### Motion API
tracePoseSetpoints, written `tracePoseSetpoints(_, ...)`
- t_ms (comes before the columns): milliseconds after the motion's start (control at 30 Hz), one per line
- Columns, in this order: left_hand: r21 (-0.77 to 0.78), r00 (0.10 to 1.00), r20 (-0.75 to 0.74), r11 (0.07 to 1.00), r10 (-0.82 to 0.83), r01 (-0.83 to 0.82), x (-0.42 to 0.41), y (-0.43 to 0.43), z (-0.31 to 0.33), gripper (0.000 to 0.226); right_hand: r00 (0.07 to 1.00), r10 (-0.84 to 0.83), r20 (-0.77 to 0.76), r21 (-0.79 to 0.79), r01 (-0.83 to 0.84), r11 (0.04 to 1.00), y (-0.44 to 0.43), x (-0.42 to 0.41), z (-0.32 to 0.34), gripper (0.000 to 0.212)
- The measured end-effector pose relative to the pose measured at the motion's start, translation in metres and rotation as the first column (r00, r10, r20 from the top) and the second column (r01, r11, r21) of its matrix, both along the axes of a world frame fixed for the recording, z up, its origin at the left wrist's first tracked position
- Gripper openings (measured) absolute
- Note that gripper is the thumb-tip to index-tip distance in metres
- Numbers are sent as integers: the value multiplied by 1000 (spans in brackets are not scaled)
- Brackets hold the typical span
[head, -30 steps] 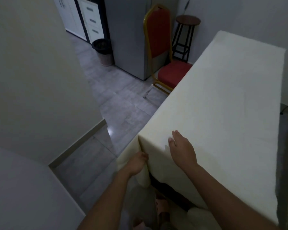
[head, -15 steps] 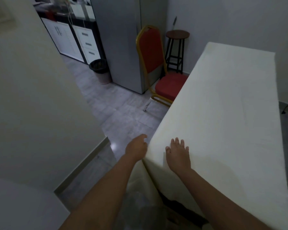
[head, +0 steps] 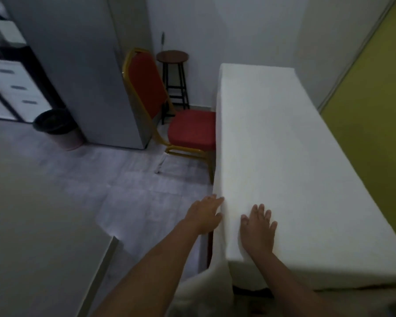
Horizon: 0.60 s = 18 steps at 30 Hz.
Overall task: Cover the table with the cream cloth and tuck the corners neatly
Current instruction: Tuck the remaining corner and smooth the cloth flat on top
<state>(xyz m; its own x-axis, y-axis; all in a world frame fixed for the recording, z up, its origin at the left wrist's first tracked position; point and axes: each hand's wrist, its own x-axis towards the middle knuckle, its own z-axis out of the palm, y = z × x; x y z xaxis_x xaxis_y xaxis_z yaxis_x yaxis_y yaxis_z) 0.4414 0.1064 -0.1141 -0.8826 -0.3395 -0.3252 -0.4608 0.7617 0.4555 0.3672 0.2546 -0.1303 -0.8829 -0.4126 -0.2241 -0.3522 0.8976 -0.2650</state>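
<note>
Cream cloth [head: 272, 145] is spread over the table [head: 209, 250], so the top should be held down by the flat, spread-fingered right hand [head: 258, 229] while the side is pressed smooth by the straight-fingered left hand [head: 204, 216], nothing gripped, before the hanging corner [head: 215, 284] is tucked.

The cream cloth [head: 272, 156] hides the table top and its sides. Both forearms run off the bottom edge. The left hand [head: 204, 216] lies against the cloth's hanging side and the right hand [head: 258, 229] lies flat on top; both palms are out of sight. The red chair [head: 190, 129] has the right part of its seat behind the cloth. The white drawers [head: 12, 92] are blurred and cut by the left edge. A thin object [head: 162, 38] on the wall above the stool [head: 172, 56] is too small to tell.
</note>
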Motion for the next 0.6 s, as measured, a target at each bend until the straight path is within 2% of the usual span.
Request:
tracePoseSetpoints(200, 12, 990, 16, 990, -141, 141, 36, -60, 25, 46, 971, -239, 15, 22, 239, 971, -37, 34, 8, 59)
tracePoseSetpoints(400, 1, 972, 40, 973, -232, 232, 38, -106, 29, 45, 938, -347, 2, 42, 346, 937, -54, 51, 5, 58)
tracePoseSetpoints(600, -69, 951, 51, 948, -306, 309, 3, -131, 26, 45, 894, -449, -14, -5, 449, 894, -71, 33, 2, 57)
